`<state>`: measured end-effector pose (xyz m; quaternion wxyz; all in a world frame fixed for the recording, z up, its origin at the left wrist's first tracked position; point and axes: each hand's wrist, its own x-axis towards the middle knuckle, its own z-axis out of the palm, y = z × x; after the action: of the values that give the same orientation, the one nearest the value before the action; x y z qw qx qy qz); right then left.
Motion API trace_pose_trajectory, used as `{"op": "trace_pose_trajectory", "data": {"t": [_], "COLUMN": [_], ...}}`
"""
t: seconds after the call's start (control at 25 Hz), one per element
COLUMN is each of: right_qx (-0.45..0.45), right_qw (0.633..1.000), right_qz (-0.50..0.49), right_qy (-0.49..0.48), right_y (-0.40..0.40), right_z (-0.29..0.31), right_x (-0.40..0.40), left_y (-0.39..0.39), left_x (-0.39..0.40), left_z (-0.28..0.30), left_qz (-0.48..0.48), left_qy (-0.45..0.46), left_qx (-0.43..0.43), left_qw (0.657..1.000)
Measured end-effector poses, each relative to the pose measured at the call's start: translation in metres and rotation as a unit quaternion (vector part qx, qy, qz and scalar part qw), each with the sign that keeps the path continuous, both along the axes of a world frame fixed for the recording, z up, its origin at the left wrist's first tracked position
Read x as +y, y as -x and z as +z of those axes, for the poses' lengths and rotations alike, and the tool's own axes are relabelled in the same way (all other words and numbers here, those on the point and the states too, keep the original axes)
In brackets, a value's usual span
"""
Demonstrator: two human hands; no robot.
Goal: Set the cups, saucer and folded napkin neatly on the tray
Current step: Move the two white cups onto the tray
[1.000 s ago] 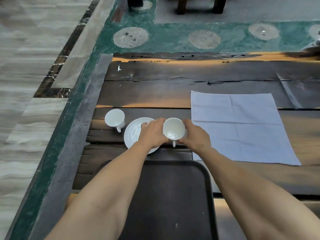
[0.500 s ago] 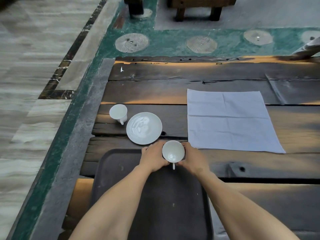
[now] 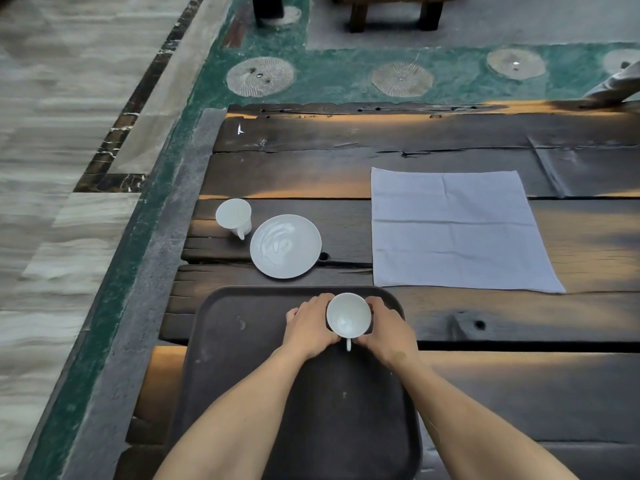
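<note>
A white cup [image 3: 348, 317] stands upright at the far right part of the dark tray [image 3: 242, 358], its handle pointing toward me. My left hand [image 3: 309, 327] and my right hand [image 3: 388, 329] wrap its two sides. A white saucer [image 3: 285, 246] lies on the wooden table just beyond the tray. A second white cup [image 3: 234, 215] stands to the left of the saucer, handle toward me. A pale blue-grey napkin [image 3: 457, 230] lies spread flat on the table to the right.
The dark plank table [image 3: 450, 323] has cracks, knot holes and a left edge close to the cup and tray. Beyond it is a green floor with round stone discs [image 3: 259, 76] and wooden furniture legs [image 3: 356, 15].
Both hands carried the cup from beside the saucer back toward me onto the tray. The saucer, the other cup and the napkin have stayed where they were.
</note>
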<state>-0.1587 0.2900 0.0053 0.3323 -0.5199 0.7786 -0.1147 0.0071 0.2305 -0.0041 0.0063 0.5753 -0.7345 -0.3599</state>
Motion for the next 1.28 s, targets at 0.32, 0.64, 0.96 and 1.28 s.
{"op": "trace_pose_trajectory", "data": {"t": [0.32, 0.64, 0.96, 1.28], "right_qx": [-0.010, 0.022, 0.133, 0.116], "right_qw": [1.000, 1.000, 0.988, 0.979], "right_qz": [-0.013, -0.004, 0.073, 0.165], "right_qy": [-0.012, -0.018, -0.016, -0.031], "right_y": [-0.003, -0.007, -0.007, -0.039], "right_z": [-0.004, -0.003, 0.008, 0.012], "right_x": [0.005, 0.013, 0.040, 0.064], "left_y": [-0.002, -0.004, -0.021, -0.066], "left_x": [0.003, 0.012, 0.049, 0.076], "left_z": [-0.004, 0.002, 0.020, 0.035], "left_qz": [0.001, 0.010, 0.008, -0.036], "left_qy": [0.000, -0.007, 0.003, 0.005], "left_qx": [-0.005, -0.034, -0.093, -0.151], "left_qw": [1.000, 0.999, 0.996, 0.988]}}
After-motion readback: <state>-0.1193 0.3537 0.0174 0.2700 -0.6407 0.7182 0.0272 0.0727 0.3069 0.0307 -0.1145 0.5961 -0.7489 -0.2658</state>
